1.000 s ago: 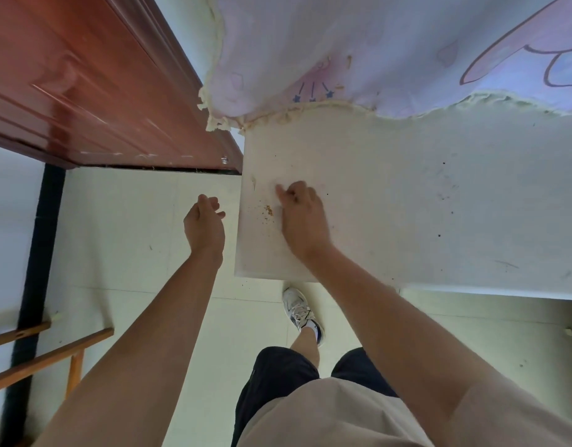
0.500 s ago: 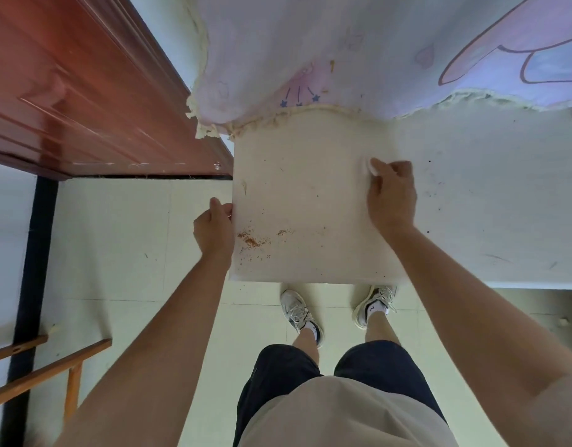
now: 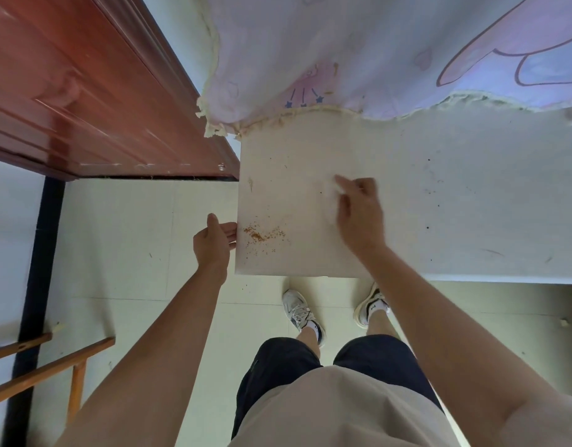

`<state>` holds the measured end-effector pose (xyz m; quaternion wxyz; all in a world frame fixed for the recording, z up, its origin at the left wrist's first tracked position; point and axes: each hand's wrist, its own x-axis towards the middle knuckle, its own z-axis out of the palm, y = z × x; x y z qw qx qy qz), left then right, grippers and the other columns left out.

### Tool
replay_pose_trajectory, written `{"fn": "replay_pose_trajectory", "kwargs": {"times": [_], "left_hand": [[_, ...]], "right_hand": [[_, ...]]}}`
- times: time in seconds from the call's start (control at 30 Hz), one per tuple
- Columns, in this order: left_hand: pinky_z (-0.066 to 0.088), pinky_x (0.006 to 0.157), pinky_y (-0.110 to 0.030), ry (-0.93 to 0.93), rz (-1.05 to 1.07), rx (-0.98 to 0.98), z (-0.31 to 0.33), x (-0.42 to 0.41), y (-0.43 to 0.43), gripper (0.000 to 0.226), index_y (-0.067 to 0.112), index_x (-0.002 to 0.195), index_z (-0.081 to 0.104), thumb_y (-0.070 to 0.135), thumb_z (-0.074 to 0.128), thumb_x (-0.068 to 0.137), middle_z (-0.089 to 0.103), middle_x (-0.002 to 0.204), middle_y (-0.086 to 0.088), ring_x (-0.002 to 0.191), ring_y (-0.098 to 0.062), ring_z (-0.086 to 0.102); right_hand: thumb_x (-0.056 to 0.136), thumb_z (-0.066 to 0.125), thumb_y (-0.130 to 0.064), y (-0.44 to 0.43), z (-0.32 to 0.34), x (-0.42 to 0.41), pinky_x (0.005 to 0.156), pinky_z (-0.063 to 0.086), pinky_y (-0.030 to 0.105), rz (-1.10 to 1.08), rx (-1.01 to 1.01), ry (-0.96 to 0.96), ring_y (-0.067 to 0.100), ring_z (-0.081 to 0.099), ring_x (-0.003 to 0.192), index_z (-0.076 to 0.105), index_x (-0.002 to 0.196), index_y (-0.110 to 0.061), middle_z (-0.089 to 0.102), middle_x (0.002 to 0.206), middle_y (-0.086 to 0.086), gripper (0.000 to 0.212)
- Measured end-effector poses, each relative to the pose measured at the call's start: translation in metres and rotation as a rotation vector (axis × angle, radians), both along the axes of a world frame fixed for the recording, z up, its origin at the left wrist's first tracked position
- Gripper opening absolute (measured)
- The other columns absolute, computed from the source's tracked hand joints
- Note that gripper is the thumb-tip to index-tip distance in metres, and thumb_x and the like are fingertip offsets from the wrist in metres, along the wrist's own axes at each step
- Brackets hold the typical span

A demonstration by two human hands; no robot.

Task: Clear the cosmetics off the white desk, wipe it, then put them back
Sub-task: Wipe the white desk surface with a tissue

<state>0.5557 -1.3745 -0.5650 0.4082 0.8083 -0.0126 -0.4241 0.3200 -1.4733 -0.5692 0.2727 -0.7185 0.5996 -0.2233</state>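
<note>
While the right grip (image 3: 359, 217) curls over a white wipe (image 3: 330, 201) and presses it down on the desk (image 3: 471, 201), the left grip (image 3: 213, 245) holds nothing. The right grip and the wipe look blurry, so I cannot tell just how the fingers sit, but one finger points out past the wipe. The wipe lies on the left part of the desk, a little way in from the edge.

The left grip is cupped, with its fingers loose and a bit bent. It sits just beside the left edge of the desk, with its palm turned toward the desk. On the desk top, near that grip, lies a small pile of orange crumbs (image 3: 262, 235). The crumbs are between the two grips, closer to the left one. A few dark specks (image 3: 428, 227) dot the desk farther to the right.

A pink and purple cloth (image 3: 375, 59) with little stars hangs over the far side of the desk. A red-brown door (image 3: 84, 91) stands to the left. Below the desk is a pale tiled floor (image 3: 133, 237). Two white shoes (image 3: 301, 312) stand on it by the near edge of the desk. Some wooden bars (image 3: 46, 369) show at the lower left.
</note>
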Motion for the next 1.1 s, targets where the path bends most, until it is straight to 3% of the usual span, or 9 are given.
{"fn": "replay_pose_trajectory", "kwargs": {"times": [0.13,0.23,0.33,0.5,0.6,0.7,0.77,0.93,1.1], "left_hand": [[0.057,0.085,-0.04,-0.042,0.033,0.003,-0.006,-0.006,0.003,0.052,0.009,0.083,0.075,0.04,0.036,0.099,0.076,0.083,-0.004,0.082,-0.02,0.072],[0.057,0.087,-0.041,-0.05,0.028,0.004,-0.006,-0.007,0.005,0.052,0.012,0.08,0.075,0.041,0.036,0.098,0.076,0.081,-0.002,0.082,-0.019,0.072],[0.057,0.088,-0.039,-0.016,0.031,-0.005,-0.005,-0.004,0.004,0.054,0.008,0.083,0.073,0.041,0.036,0.101,0.076,0.084,-0.005,0.084,-0.021,0.072],[0.057,0.087,-0.038,-0.014,-0.019,-0.001,-0.002,-0.002,0.005,0.053,0.007,0.085,0.072,0.042,0.036,0.101,0.075,0.088,-0.008,0.087,-0.023,0.072],[0.057,0.087,-0.038,-0.021,-0.034,-0.008,-0.002,-0.003,0.005,0.053,0.005,0.09,0.073,0.042,0.036,0.101,0.075,0.089,-0.007,0.09,-0.023,0.071],[0.056,0.089,-0.042,-0.038,-0.032,-0.005,-0.003,-0.005,0.005,0.053,0.01,0.082,0.074,0.042,0.036,0.1,0.076,0.085,-0.004,0.086,-0.022,0.072],[0.056,0.089,-0.044,-0.058,-0.021,0.002,-0.003,-0.008,0.005,0.052,0.018,0.072,0.074,0.043,0.036,0.097,0.076,0.081,-0.001,0.086,-0.022,0.071],[0.055,0.089,-0.045,-0.072,-0.011,0.018,0.0,-0.011,0.005,0.054,0.027,0.06,0.073,0.044,0.035,0.094,0.076,0.079,0.003,0.088,-0.023,0.07],[0.057,0.085,-0.036,-0.018,-0.014,0.0,0.004,-0.006,0.008,0.053,0.01,0.079,0.073,0.041,0.036,0.101,0.075,0.084,-0.004,0.086,-0.021,0.072]], "right_hand": [[0.092,0.049,-0.01,0.013,-0.014,-0.058,0.081,0.049,0.042,-0.276,0.015,0.186,0.039,0.058,0.087,0.061,0.128,-0.013,0.05,0.11,0.018,0.038],[0.085,0.042,-0.017,0.049,-0.022,-0.026,0.071,0.05,0.042,-0.064,-0.04,0.204,0.037,0.057,0.074,0.062,0.123,-0.003,0.053,0.095,0.02,0.045],[0.08,0.05,-0.007,0.072,-0.019,0.027,0.067,0.052,0.04,0.114,-0.045,0.147,0.034,0.055,0.07,0.062,0.12,0.002,0.055,0.089,0.017,0.043],[0.084,0.059,0.002,0.055,-0.004,0.04,0.075,0.051,0.033,0.285,0.035,-0.028,0.032,0.062,0.079,0.069,0.115,-0.008,0.06,0.096,0.014,0.034],[0.087,0.057,0.0,0.015,-0.001,-0.014,0.084,0.043,0.027,0.036,-0.033,0.002,0.032,0.062,0.091,0.067,0.123,-0.012,0.057,0.108,0.017,0.039],[0.095,0.048,-0.006,-0.011,-0.005,-0.096,0.093,0.042,0.037,-0.424,0.031,0.182,0.037,0.056,0.102,0.055,0.135,-0.016,0.048,0.122,0.019,0.042],[0.096,0.046,-0.006,-0.004,-0.01,-0.123,0.09,0.042,0.046,-0.525,0.047,0.292,0.045,0.054,0.099,0.053,0.134,-0.01,0.047,0.119,0.025,0.039],[0.079,0.053,-0.001,0.051,-0.029,-0.055,0.072,0.048,0.044,-0.155,-0.07,0.294,0.038,0.055,0.077,0.062,0.125,-0.003,0.054,0.095,0.022,0.047],[0.078,0.059,0.003,0.095,-0.015,0.05,0.067,0.051,0.041,0.17,-0.016,0.114,0.029,0.053,0.071,0.062,0.122,-0.005,0.055,0.089,0.012,0.045]]}}
